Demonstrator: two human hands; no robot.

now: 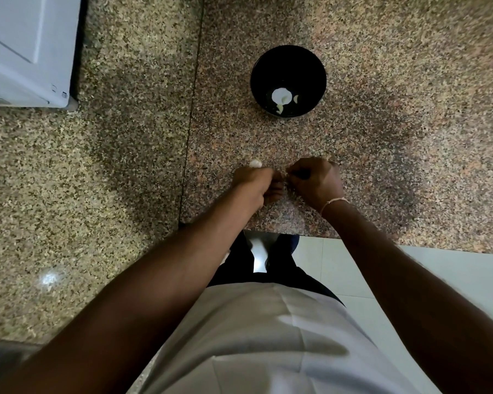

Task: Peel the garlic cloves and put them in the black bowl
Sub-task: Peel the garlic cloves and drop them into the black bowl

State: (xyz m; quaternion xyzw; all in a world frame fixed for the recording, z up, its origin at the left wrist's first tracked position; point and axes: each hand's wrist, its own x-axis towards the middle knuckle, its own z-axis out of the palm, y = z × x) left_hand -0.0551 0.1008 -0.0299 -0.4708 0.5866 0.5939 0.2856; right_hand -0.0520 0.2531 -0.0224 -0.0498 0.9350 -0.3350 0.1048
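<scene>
I am looking straight down from a head-worn camera at a speckled brown and pink granite countertop [382, 137], with both bare forearms reaching away from me toward its near edge.

The left hand [252, 184] and the right hand [316, 180] meet just above the near part of the counter, knuckles up, fingers curled inward. Their fingertips come together at a small pale object between them; it is too small and too hidden for me to say for certain that it is a garlic clove, but both hands appear to pinch it. A thin pale thread bracelet [334, 202] circles the right wrist.

A whitish unpeeled garlic piece [255, 164] shows just beyond the left hand's knuckles, on its far side; I cannot tell whether it lies on the counter or is held.

Farther away, slightly right of centre, stands the round black bowl [288, 56], well apart from the hands. Inside it lie pale peeled garlic cloves [281, 108], near a bright white patch on its floor.

At the far left sits a white flat-sided appliance [26, 49]. Nearest me are a light grey shirt [254, 336] and pale floor tiles [347, 268].
</scene>
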